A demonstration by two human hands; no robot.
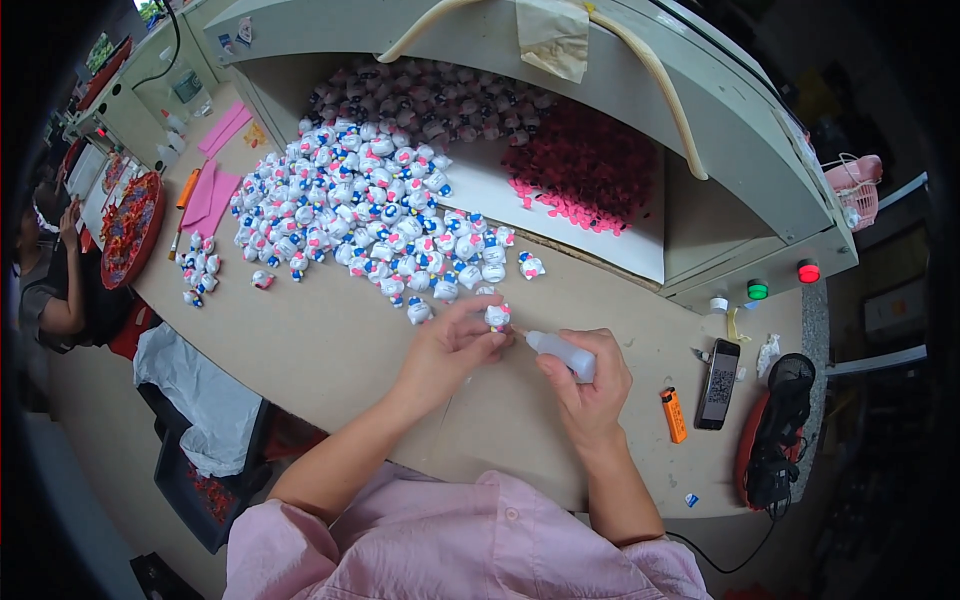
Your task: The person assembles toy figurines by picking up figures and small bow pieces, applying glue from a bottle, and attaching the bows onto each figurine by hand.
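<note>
Between the fingertips of my left hand [445,350] is a small white figurine [497,317] with a pink detail. My right hand [592,385] is wrapped round a whitish squeeze bottle [565,355]. Its thin nozzle points left and reaches close to the figurine; whether the tip touches it I cannot tell. Beyond my hands a large heap of white, blue and pink figurines [350,200] spreads over the table, and one lone figurine [532,265] lies just past the held one.
Pink pieces [600,175] lie piled on a white board inside the cabinet [720,240]. At right on the table [480,430] are an orange lighter [674,415], a phone [718,385] and a black bundle [780,430]. Pink sheets [208,195] lie left. Another person [60,280] sits far left.
</note>
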